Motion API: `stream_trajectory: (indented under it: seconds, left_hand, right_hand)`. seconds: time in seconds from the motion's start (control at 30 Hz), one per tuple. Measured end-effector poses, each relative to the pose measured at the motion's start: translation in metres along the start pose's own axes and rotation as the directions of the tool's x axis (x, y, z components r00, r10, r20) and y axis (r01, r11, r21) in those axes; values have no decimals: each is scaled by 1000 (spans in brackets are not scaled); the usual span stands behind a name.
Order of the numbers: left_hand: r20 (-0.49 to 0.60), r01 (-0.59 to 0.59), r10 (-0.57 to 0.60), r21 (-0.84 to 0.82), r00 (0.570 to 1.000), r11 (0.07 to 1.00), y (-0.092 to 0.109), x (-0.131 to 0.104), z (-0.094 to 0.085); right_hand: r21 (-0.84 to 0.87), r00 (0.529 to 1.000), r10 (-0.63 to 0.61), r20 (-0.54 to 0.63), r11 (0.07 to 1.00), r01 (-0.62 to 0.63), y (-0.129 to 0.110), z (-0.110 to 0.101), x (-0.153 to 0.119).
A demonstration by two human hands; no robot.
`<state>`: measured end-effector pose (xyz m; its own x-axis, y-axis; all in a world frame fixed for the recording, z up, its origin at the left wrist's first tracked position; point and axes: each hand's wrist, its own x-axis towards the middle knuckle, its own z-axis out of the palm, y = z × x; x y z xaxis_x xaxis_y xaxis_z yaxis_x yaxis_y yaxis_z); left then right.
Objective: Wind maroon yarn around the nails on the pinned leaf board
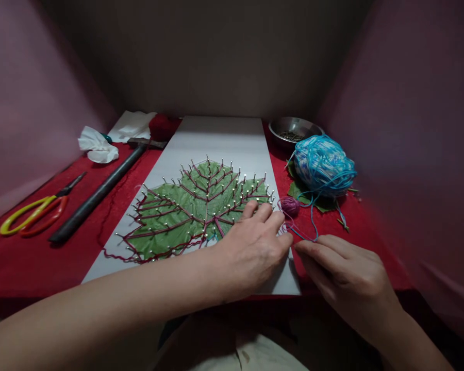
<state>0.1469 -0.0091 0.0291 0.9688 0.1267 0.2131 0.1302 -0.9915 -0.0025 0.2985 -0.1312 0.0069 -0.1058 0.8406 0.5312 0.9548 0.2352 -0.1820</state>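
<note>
Taking the leaf (195,203) as the dial's centre and twelve as the far side, we saw it lying on the white board (228,135), ringed with nails (208,158) and crossed by dark red string (158,230). The left hand (255,245) was at four o'clock, palm down, partly open with bent fingers, its fingertips over the leaf's margin and the board's edge. We could not tell whether it gripped any string. Farther out toward four, the right hand (344,270) had its fingers bent and drawn together. A blue strand (316,226) ran down beside them, but we could not tell whether they held it. A small purple ball (290,206) sat at three, the blue-and-white yarn ball (325,165) between two and three, and the hammer (100,192) at nine.
</note>
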Motion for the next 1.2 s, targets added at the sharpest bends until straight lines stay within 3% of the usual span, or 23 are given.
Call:
stream_trajectory:
  seconds: [0.17, 0.27, 0.43, 0.57, 0.93, 1.07, 1.2]
  left_hand:
    - [-40, 10, -11, -29, 999, 1000, -1, 6, 7]
    - [-41, 75, -80, -121, 996, 990, -2, 7, 3]
    - [99, 257, -237, -394, 966, 883, -7, 10, -13]
    - [145, 301, -264, -476, 954, 826, -16, 8, -16]
    - [155, 291, -247, -437, 957, 851, -36, -27, -18]
    - [191, 381, -331, -383, 924, 841, -40, -30, -17]
    - [247, 477, -411, -361, 878, 802, -45, -24, -14]
  right_hand:
    - [-70, 999, -14, -30, 997, 11, 5, -7, 7]
    - [-89, 997, 1, -78, 996, -8, 12, -11, 14]
    - [-46, 991, -4, -131, 999, -2, 19, -16, 30]
    - [-21, 992, 2, -128, 1000, -5, 24, -12, 41]
    - [107, 993, 107, -55, 989, -101, 58, -2, 61]
    - [157, 983, 181, 29, 971, -183, 82, -1, 76]
    - [156, 941, 302, 150, 933, -325, 105, 8, 92]
